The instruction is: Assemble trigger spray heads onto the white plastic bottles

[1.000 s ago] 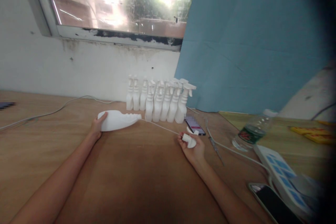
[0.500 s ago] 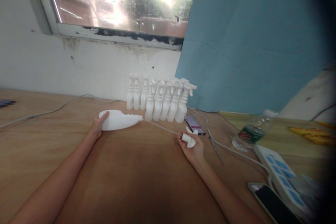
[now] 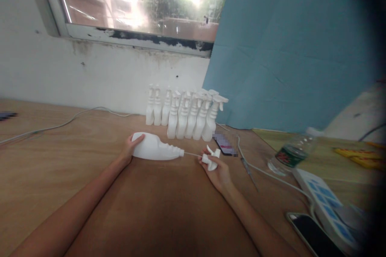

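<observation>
My left hand is wrapped round the base of a white plastic bottle, which is tilted onto its side with its neck pointing right. A white trigger spray head sits in the fingers of my right hand. From it a thin dip tube runs left into the mouth of the bottle, with part of the tube still showing between neck and spray head. Behind them, several white spray bottles with trigger heads stand upright in a group by the wall.
A phone lies beyond my right hand, beside a thin pen-like tool. To the right are a clear drink bottle, a white power strip, its cable, and another phone. Yellow items lie at far right.
The bottle in my left hand has moved right and slightly down towards the spray head. Less of the tube shows outside the neck. My right hand has shifted a little left.
</observation>
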Available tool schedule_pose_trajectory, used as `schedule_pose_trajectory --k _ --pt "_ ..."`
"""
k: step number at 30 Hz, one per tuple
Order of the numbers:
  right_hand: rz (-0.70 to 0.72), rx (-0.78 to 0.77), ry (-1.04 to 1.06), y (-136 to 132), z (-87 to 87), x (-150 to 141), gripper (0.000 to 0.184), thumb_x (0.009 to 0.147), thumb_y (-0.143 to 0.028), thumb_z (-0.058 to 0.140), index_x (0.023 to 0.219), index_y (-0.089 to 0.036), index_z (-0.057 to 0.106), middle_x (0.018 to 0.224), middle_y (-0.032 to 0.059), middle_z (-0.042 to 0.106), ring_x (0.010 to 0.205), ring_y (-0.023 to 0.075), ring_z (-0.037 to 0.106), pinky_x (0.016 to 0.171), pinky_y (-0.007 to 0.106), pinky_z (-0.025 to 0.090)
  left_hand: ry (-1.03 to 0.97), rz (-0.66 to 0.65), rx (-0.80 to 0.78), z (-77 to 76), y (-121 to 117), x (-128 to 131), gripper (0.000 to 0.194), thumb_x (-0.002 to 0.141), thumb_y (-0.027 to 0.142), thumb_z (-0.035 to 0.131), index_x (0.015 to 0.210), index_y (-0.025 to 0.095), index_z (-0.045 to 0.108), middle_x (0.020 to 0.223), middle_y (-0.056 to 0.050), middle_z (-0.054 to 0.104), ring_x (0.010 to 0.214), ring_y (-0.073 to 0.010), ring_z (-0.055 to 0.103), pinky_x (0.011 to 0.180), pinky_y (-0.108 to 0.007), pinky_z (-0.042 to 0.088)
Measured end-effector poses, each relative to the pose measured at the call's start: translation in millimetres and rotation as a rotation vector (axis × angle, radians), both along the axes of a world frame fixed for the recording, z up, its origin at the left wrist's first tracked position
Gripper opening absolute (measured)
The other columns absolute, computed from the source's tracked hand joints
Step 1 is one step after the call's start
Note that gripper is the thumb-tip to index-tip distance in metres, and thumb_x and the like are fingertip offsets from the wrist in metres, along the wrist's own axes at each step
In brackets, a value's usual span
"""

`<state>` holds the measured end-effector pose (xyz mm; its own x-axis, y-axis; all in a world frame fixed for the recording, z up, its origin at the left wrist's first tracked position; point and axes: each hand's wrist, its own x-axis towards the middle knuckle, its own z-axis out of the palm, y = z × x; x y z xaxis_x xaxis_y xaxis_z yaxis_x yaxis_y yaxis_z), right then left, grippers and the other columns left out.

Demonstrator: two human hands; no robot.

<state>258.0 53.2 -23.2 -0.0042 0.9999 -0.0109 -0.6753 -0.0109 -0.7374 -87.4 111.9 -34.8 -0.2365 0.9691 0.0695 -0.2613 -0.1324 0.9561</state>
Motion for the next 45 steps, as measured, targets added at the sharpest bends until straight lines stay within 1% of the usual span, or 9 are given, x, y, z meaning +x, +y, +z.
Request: schedule_pose_trajectory --k 4,10,18,22,27,31,37,41,45 --pt "0.004 0.002 -0.109 -2 -3.5 -7 0.023 0.061 -0.013 0.078 0.083 -0.016 0.07 0.077 0.0016 0.071 0.077 0.0201 0.069 0.076 0.031 0.056 0.018 0.008 0.008 -2.3 -9 19 0.052 0.061 0.048 0.08 0.096 0.012 0.064 0.079 -0.005 0.069 0.063 -0.0159 0.062 0.059 -0.024 0.047" --pt "-0.001 0.011 -0.235 -2 -6.3 -11 0.032 0.058 -0.016 0.084 0.087 -0.014 0.072 0.084 0.004 0.073 0.074 0.0172 0.066 0.068 0.027 0.052 0.056 -0.004 0.01 -2.4 -21 39 0.05 0.06 0.049 0.08 0.093 0.013 0.066 0.081 -0.006 0.07 0.065 -0.0173 0.063 0.062 -0.026 0.047" --pt "-0.009 0.051 -0.308 -8 -7.5 -17 0.035 0.061 -0.019 0.084 0.092 -0.017 0.069 0.088 0.0028 0.072 0.074 0.0158 0.065 0.071 0.026 0.05 0.068 0.046 0.006 -2.8 -21 40 0.052 0.058 0.05 0.08 0.092 0.014 0.066 0.081 -0.005 0.069 0.067 -0.0174 0.061 0.063 -0.026 0.046" --pt "-0.045 0.116 -0.394 -11 -7.9 -20 0.05 0.054 -0.012 0.085 0.099 -0.02 0.066 0.096 0.0005 0.071 0.083 0.0161 0.064 0.075 0.026 0.049 0.072 0.052 0.003 -5.2 -19 39 0.053 0.058 0.052 0.079 0.094 0.014 0.066 0.082 -0.005 0.069 0.067 -0.017 0.061 0.064 -0.026 0.046" --pt "-0.072 0.119 -0.435 -12 -7.3 -20 0.045 0.054 -0.014 0.085 0.094 -0.019 0.066 0.087 -0.001 0.071 0.079 0.0156 0.063 0.074 0.026 0.049 0.083 0.028 -0.006 -4.3 -20 39 0.055 0.057 0.051 0.08 0.094 0.013 0.066 0.08 -0.005 0.069 0.066 -0.017 0.061 0.063 -0.026 0.046" --pt "-0.051 0.13 -0.48 -13 -8.0 -18 0.051 0.051 -0.014 0.087 0.096 -0.02 0.065 0.088 0.0002 0.072 0.079 0.0178 0.065 0.074 0.028 0.05 0.085 0.001 -0.002 -3.7 -22 41 0.054 0.057 0.05 0.081 0.094 0.013 0.067 0.082 -0.006 0.069 0.068 -0.0188 0.062 0.062 -0.026 0.046" --pt "-0.027 0.161 -0.542 -14 -7.8 -21 0.037 0.07 -0.036 0.078 0.097 -0.02 0.058 0.064 -0.0024 0.067 0.051 0.0136 0.058 0.051 0.025 0.044 0.087 0.008 0.003 -8.5 -23 41 0.052 0.059 0.05 0.08 0.094 0.014 0.066 0.084 -0.007 0.07 0.07 -0.0194 0.063 0.064 -0.026 0.047" --pt "-0.036 0.235 -0.541 -16 -5.6 -21 0.058 0.059 -0.023 0.086 0.105 -0.024 0.05 0.087 -0.0014 0.07 0.057 0.0121 0.058 0.053 0.023 0.046 0.094 0.002 0.003 -9.3 -23 41 0.051 0.061 0.051 0.079 0.094 0.014 0.067 0.084 -0.006 0.07 0.07 -0.0182 0.063 0.065 -0.026 0.047" --pt "-0.049 0.207 -0.608 -15 -6.6 -18 0.045 0.068 -0.025 0.08 0.101 -0.022 0.05 0.06 -0.0058 0.064 0.051 0.0119 0.054 0.051 0.022 0.043 0.105 -0.002 0.005 -8.5 -24 41 0.05 0.063 0.05 0.078 0.096 0.014 0.066 0.085 -0.006 0.069 0.072 -0.0184 0.063 0.066 -0.026 0.047"
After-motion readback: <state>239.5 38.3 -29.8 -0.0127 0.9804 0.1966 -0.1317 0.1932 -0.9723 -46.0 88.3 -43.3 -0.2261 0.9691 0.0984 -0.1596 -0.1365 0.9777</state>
